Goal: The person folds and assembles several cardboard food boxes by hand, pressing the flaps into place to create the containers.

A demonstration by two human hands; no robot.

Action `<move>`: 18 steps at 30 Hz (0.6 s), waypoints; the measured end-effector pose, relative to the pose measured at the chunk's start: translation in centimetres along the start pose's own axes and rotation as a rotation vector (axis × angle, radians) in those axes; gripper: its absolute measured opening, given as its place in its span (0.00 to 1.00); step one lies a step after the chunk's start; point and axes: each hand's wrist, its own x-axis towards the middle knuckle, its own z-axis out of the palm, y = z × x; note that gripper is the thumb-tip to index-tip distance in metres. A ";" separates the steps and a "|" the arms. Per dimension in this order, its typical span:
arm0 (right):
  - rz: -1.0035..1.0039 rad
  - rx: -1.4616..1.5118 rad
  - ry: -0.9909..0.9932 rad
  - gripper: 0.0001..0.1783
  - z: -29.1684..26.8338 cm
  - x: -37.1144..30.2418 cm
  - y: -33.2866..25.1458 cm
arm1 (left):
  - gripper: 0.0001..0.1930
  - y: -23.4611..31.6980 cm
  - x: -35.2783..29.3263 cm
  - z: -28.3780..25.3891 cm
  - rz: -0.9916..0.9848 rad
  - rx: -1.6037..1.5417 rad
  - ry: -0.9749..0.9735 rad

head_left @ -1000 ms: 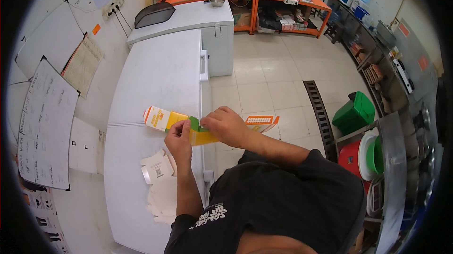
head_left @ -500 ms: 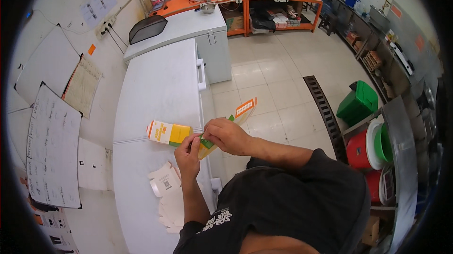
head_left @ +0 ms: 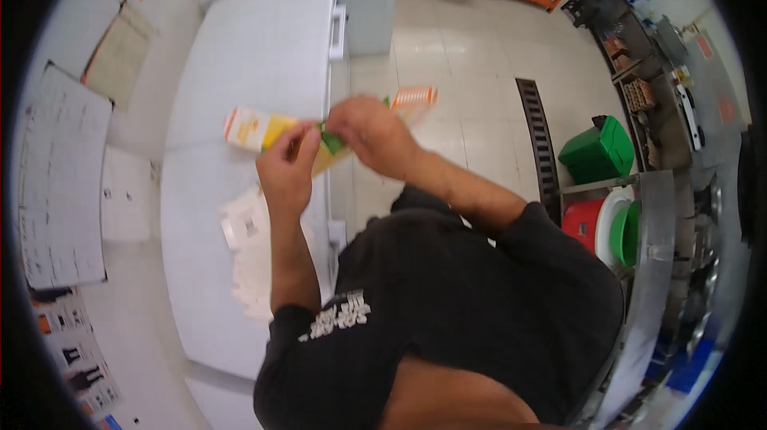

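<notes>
A thin printed carton (head_left: pixel 415 99), yellow and green with an orange end, is held slantwise between my hands over the chest freezer's edge. My left hand (head_left: pixel 286 170) pinches its lower left part with thumb and fingers. Curled over the middle of the same carton, my right hand (head_left: pixel 374 136) hides much of it, and its fingertips are blurred. Just left of my hands, a yellow-and-white carton (head_left: pixel 252 129) lies on the white freezer lid (head_left: pixel 248 50). White flat carton pieces (head_left: pixel 252 258) lie nearer to me, partly behind my left forearm.
The freezer stands along the left wall beside a whiteboard (head_left: pixel 65 178). On the right, a green bin (head_left: pixel 598 150) stands by a dark floor grate (head_left: pixel 537 134). A metal rack (head_left: pixel 651 262) holds red, white and green tubs close to my right side.
My view has tilted down and shifted, so the scene sits higher in the picture. Both hands still grip the carton, and my right hand's fingers have shifted slightly on it.
</notes>
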 end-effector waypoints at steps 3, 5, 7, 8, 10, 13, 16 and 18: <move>0.010 0.027 0.034 0.10 -0.4 0.4 -0.2 | 0.12 0.1 0.3 0.4 -0.063 -0.021 0.003; 0.008 0.041 0.017 0.08 0.1 0.1 0.1 | 0.11 -0.2 0.3 0.5 -0.074 -0.064 -0.002; -0.003 0.038 0.014 0.06 0.1 -0.1 0.1 | 0.11 0.0 0.1 0.4 -0.081 -0.059 -0.023; -0.015 0.026 0.021 0.06 0.1 -0.1 0.1 | 0.11 0.0 0.0 0.4 -0.074 -0.052 -0.049; -0.028 0.020 0.023 0.06 0.0 -0.1 -0.2 | 0.10 0.1 -0.2 0.3 -0.037 -0.048 -0.051; -0.033 -0.002 -0.013 0.10 -0.3 -0.1 -0.3 | 0.10 0.4 -0.3 0.1 -0.008 -0.049 -0.067; 0.033 -0.002 -0.044 0.10 -0.5 -0.1 -0.3 | 0.10 0.4 -0.2 -0.2 -0.011 -0.045 -0.089; 0.055 0.056 -0.068 0.07 -0.5 -0.1 -0.5 | 0.10 0.5 -0.2 -0.2 -0.004 -0.035 -0.097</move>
